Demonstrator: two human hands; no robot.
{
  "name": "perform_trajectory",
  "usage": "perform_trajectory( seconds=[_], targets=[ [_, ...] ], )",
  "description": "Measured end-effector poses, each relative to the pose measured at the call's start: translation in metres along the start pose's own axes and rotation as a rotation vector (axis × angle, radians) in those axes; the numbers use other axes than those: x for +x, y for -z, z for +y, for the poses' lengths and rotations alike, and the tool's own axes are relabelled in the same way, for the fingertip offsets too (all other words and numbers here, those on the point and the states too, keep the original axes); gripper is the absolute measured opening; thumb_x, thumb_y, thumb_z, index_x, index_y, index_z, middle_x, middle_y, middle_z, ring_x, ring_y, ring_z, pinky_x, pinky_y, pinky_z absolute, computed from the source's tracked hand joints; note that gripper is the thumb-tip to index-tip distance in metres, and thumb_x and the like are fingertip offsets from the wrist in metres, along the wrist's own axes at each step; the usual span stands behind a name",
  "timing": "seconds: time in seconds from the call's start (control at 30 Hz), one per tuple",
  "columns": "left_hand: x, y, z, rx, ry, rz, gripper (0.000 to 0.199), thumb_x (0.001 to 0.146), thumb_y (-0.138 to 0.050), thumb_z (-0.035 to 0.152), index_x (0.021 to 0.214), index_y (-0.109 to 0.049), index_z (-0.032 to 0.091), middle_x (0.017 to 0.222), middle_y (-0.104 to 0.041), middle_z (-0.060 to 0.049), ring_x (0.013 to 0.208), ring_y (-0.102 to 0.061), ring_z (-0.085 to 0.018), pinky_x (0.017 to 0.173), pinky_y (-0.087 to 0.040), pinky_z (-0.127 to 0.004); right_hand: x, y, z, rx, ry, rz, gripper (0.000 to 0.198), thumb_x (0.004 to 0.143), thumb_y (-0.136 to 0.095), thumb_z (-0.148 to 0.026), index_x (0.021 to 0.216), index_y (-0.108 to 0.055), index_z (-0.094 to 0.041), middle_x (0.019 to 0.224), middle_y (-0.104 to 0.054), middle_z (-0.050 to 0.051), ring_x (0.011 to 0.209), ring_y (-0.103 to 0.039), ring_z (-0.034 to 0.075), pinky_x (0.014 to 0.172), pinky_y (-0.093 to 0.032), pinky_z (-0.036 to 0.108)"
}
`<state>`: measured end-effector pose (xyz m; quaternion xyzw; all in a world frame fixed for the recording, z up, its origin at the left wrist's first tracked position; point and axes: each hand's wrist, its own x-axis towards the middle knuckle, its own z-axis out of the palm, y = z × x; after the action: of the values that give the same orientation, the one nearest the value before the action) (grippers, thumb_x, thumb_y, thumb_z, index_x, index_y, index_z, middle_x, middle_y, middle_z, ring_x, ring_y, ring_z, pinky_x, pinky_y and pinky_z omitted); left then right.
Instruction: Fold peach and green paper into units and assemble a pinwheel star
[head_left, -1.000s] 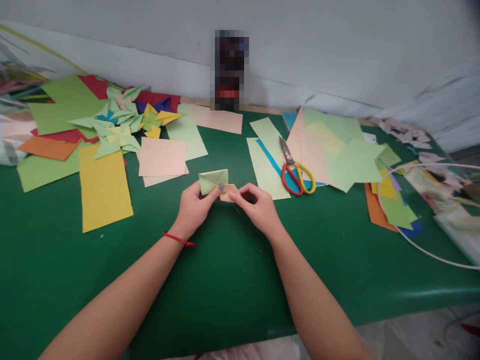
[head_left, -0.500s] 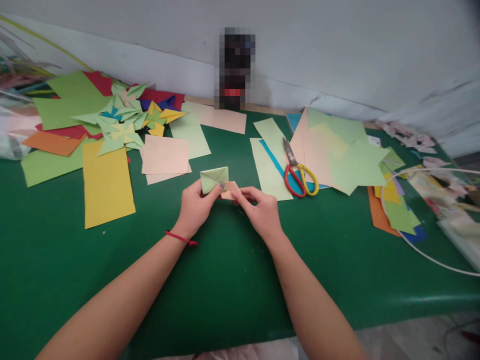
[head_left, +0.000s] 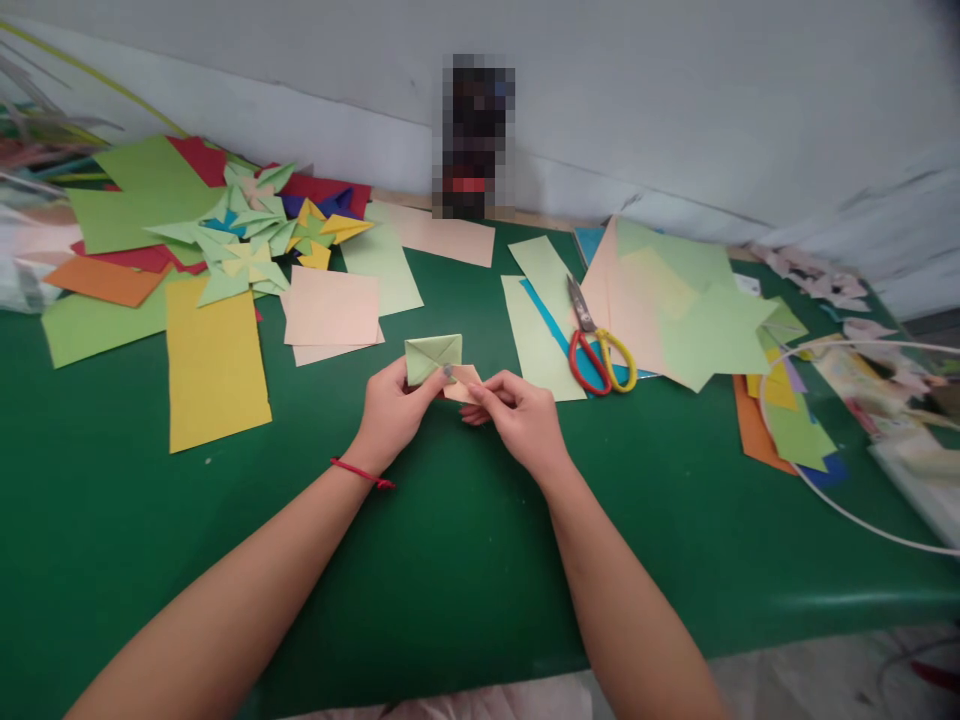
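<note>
Over the middle of the green table (head_left: 450, 540), my left hand (head_left: 394, 410) pinches a small folded light-green paper piece (head_left: 433, 357) between thumb and fingers. A red string circles that wrist. My right hand (head_left: 521, 420) pinches a folded peach paper piece (head_left: 463, 381) that touches the green one at its lower right edge. Both pieces are held just above the table surface. The fingertips of the two hands nearly meet where the papers join.
Red-and-yellow-handled scissors (head_left: 596, 345) lie right of the hands on pale green strips. A yellow sheet (head_left: 214, 365) and peach squares (head_left: 332, 310) lie left. Folded paper stars (head_left: 255, 240) and coloured sheets fill the far left. A white hoop (head_left: 847, 440) and paper stacks sit right.
The hands and the two folded pieces have stayed nearly in place; my right fingers have shifted slightly on the peach piece. The camera view drifted a little.
</note>
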<state>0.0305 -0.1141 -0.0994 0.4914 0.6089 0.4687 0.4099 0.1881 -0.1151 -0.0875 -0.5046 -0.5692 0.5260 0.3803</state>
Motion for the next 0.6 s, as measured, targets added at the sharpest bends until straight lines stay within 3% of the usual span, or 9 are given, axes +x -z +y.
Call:
perform_trajectory(
  seconds=[0.13,0.33,0.5,0.6],
  targets=[
    [0.001,0.001,-0.001,-0.061,0.003,-0.072,0.028,0.070,-0.063,0.041,0.078,-0.061,0.014,0.072,-0.062,-0.001,0.066,-0.055,-0.014,0.060,-0.044,-0.024,0.000,0.003,-0.004,-0.051,0.010,-0.063,0.029,0.079,-0.052,-0.047,0.080,-0.056,-0.018,0.058,-0.063,0.000,0.051,-0.061,0.013,0.052,-0.052,0.025],
    [0.000,0.001,-0.001,-0.059,-0.002,-0.189,0.028,0.071,-0.063,0.041,0.080,-0.063,0.014,0.077,-0.066,-0.004,0.070,-0.058,-0.016,0.060,-0.046,-0.025,-0.001,0.009,-0.007,-0.140,0.031,-0.116,0.033,0.081,-0.049,-0.049,0.066,-0.051,-0.019,0.045,-0.050,-0.005,0.040,-0.047,0.008,0.043,-0.039,0.021],
    [-0.001,0.002,-0.002,-0.041,-0.011,-0.227,0.031,0.071,-0.061,0.043,0.084,-0.063,0.014,0.080,-0.067,-0.005,0.072,-0.059,-0.017,0.063,-0.047,-0.027,-0.001,0.013,-0.008,-0.083,-0.016,-0.191,0.033,0.080,-0.048,-0.050,0.066,-0.047,-0.020,0.046,-0.050,-0.005,0.041,-0.048,0.009,0.042,-0.038,0.021],
    [0.000,0.003,-0.001,-0.010,-0.016,-0.277,0.033,0.071,-0.061,0.044,0.087,-0.064,0.014,0.081,-0.066,-0.006,0.072,-0.058,-0.018,0.064,-0.047,-0.028,0.001,0.015,-0.009,-0.131,0.012,-0.163,0.035,0.081,-0.049,-0.049,0.063,-0.049,-0.019,0.049,-0.046,-0.005,0.045,-0.043,0.008,0.042,-0.033,0.021]
  ],
)
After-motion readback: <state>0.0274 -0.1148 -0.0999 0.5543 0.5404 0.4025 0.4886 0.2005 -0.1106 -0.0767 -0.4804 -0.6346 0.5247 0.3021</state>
